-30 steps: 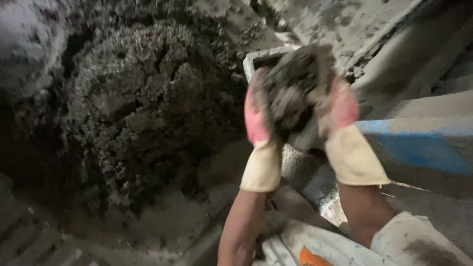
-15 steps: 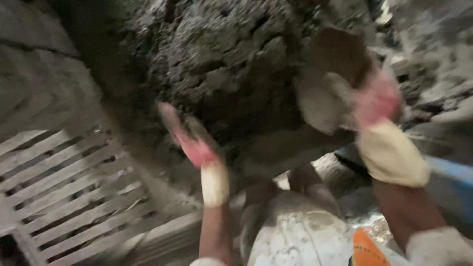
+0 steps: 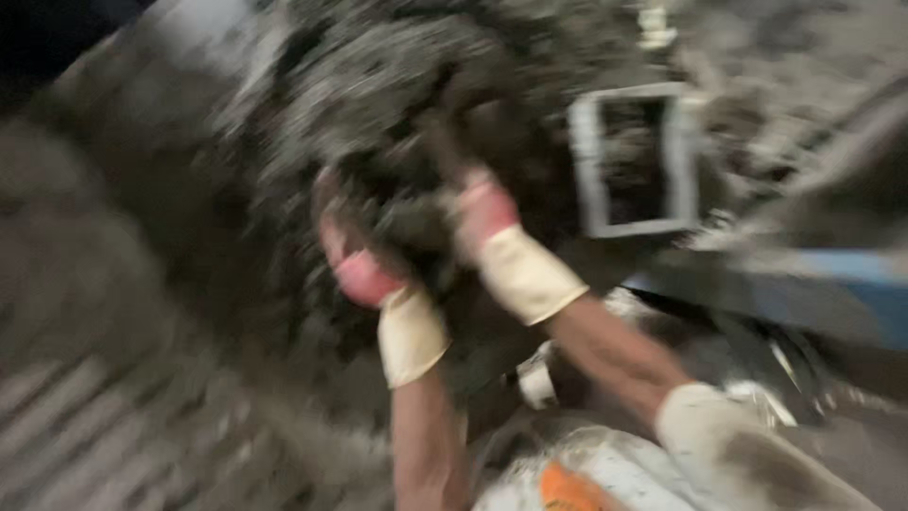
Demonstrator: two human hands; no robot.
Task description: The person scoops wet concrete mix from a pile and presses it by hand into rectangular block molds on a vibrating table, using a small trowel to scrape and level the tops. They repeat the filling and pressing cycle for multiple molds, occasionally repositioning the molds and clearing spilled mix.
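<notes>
Against the blurred dark mound (image 3: 407,104), fingers of left hand (image 3: 355,255) and right hand (image 3: 478,213) indistinct.

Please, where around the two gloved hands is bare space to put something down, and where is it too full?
Free: the ridged floor left of the left hand. Crowded: the dark clay heap where both hands dig, the rectangular mould beside the right hand, and the blue board below it.

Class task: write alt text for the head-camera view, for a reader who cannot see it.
Two gloved hands, the left hand and right hand, dig into a dark, wet clay heap; the gloves are pink with cream cuffs. A grey rectangular mould sits to the right of the heap. The picture is heavily motion-blurred.
</notes>
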